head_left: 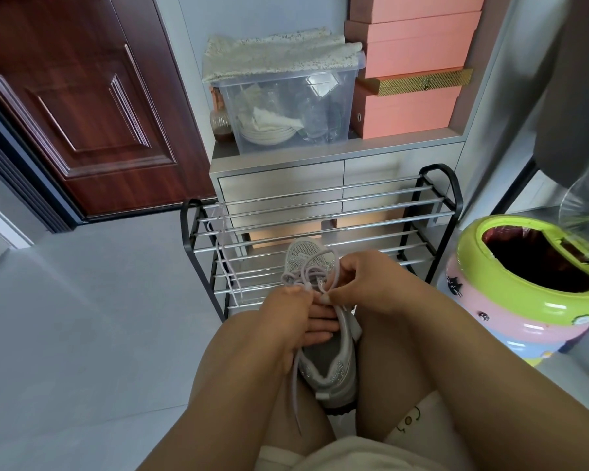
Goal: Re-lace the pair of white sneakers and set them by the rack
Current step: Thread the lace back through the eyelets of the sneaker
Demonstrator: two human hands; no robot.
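One white sneaker with a grey lining sits between my knees, toe pointing toward the shoe rack. My left hand holds the shoe over its tongue and pinches the pale lace near the top eyelets. My right hand pinches another part of the same lace just beside it. One lace end hangs down past my left wrist. A second loose lace is draped over the rack's left bars. The other sneaker is not in view.
The black-framed rack with chrome bars stands against a grey drawer cabinet. A clear storage bin and pink boxes sit above it. A green and pink bin stands to the right, a brown door to the left over grey floor tiles.
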